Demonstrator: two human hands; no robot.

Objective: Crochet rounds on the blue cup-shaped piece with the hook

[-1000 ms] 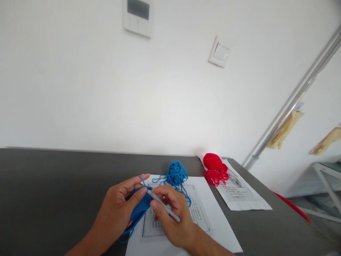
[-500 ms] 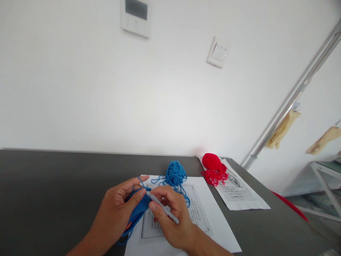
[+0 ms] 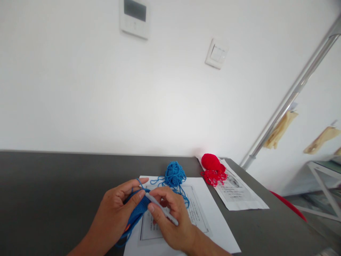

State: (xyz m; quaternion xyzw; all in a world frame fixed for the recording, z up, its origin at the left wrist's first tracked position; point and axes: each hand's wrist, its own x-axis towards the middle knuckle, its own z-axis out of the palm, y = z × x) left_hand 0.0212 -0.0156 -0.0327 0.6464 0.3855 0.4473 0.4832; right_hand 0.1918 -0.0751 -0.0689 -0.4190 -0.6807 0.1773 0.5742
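My left hand (image 3: 117, 204) pinches the top edge of a blue crochet piece (image 3: 139, 209) between thumb and fingers, with a strand of blue yarn looped over the raised index finger. A small orange marker (image 3: 128, 226) shows low on the piece. In my right hand (image 3: 173, 217) is a grey-handled crochet hook (image 3: 162, 209), gripped like a pen; its tip meets the edge of the piece beside my left thumb and is too small to make out. Behind the hands, a blue yarn ball (image 3: 174, 173) with loose strands rests on a printed sheet (image 3: 215, 227).
Red yarn (image 3: 211, 164) lies at the back right on a second printed sheet (image 3: 236, 197). The dark table (image 3: 53, 192) meets a white wall carrying a switch (image 3: 216, 54) and a control panel (image 3: 135, 17). Right of the table stand a metal pole (image 3: 291, 99) and a white-framed rack (image 3: 323, 188).
The view has shifted slightly. Both hands keep the same hold on the crochet piece and hook, with hardly any visible movement.
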